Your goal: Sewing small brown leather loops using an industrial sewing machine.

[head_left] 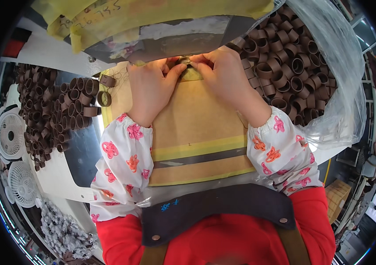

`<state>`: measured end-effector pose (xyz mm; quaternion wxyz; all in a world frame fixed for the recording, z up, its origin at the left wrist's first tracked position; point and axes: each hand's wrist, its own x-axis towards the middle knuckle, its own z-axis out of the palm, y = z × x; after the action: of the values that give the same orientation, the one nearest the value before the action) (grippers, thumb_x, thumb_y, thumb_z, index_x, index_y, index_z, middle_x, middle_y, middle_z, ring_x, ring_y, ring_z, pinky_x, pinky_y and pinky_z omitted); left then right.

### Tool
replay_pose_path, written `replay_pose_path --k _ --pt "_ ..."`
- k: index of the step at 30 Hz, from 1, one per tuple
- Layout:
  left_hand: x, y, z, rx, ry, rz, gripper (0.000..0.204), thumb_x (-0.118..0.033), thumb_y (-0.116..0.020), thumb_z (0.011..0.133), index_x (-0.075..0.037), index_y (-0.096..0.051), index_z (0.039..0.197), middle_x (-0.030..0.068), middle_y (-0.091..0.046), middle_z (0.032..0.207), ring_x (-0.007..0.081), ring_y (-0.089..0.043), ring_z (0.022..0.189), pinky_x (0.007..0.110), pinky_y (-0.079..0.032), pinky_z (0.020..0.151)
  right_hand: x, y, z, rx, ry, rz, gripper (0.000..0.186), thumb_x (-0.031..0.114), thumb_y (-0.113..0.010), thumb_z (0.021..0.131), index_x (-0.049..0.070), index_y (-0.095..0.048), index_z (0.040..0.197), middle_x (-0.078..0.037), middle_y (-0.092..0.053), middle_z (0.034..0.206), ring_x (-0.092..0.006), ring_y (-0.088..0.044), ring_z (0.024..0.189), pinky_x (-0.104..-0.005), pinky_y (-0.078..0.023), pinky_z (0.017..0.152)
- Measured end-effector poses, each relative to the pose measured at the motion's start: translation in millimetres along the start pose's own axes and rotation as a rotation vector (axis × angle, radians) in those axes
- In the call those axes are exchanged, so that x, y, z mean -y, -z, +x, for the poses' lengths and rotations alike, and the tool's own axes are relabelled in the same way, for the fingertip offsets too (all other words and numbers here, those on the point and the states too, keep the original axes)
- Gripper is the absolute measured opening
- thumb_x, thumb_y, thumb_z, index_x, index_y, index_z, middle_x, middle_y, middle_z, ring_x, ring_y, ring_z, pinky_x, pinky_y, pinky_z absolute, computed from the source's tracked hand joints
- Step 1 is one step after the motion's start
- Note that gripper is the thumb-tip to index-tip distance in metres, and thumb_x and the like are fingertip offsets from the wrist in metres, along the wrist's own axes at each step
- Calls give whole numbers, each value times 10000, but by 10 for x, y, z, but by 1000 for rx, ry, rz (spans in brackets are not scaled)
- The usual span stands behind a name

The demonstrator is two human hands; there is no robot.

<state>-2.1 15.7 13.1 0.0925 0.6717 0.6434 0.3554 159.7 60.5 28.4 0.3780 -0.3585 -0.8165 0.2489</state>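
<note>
Close under the front of a machine head [183,37] partly covered in yellow tape, both my hands meet with thumbs and fingers pinched. My left hand [152,84] comes from the left and my right hand [225,73] from the right, thumbtips nearly touching. Whatever small piece lies between the fingertips is mostly hidden by them and by the machine head. Beneath the wrists spreads a tan work surface [196,117] with yellow and dark tape strips. Left of my left hand, one loose brown ring [104,98] stands near a brown band [107,81] with loose threads.
A heap of brown rings [42,106] covers the table on the left. More brown rings [289,66] fill a clear plastic bag [342,88] at the right. White fans [13,132] stand beyond the table's left edge, above a pile of grey wrapped pieces [64,229].
</note>
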Motion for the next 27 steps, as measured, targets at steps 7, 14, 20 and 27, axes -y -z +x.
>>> replay_pose_path --k 7,14,20,27 --pt "3 -32 27 10 44 -20 214 -204 -702 743 -8 -665 821 46 -485 501 101 -434 448 263 -351 455 -24 -2 4 -11 34 -17 31 -9 -570 727 -31 -548 727 -154 -552 747 -335 -549 706 -391 -444 613" --pt "1 -25 58 -1 12 -56 231 -222 -695 748 2 -644 778 54 -508 512 120 -451 445 272 -357 456 -52 0 3 -4 61 -70 50 20 -578 733 -18 -545 727 -147 -556 737 -335 -559 702 -399 -444 604" --pt "28 -18 42 8 -13 -8 249 -241 -692 752 -5 -638 809 59 -512 518 149 -461 442 288 -363 457 -11 -9 11 22 46 -229 60 55 -579 738 4 -553 721 -130 -568 732 -327 -573 692 -407 -450 593" --pt "46 -22 44 2 -5 -22 265 -255 -689 757 -8 -638 835 52 -516 524 143 -455 445 289 -355 452 9 -36 37 39 51 -264 43 51 -571 735 9 -571 726 -136 -575 722 -314 -584 695 -403 -465 597"
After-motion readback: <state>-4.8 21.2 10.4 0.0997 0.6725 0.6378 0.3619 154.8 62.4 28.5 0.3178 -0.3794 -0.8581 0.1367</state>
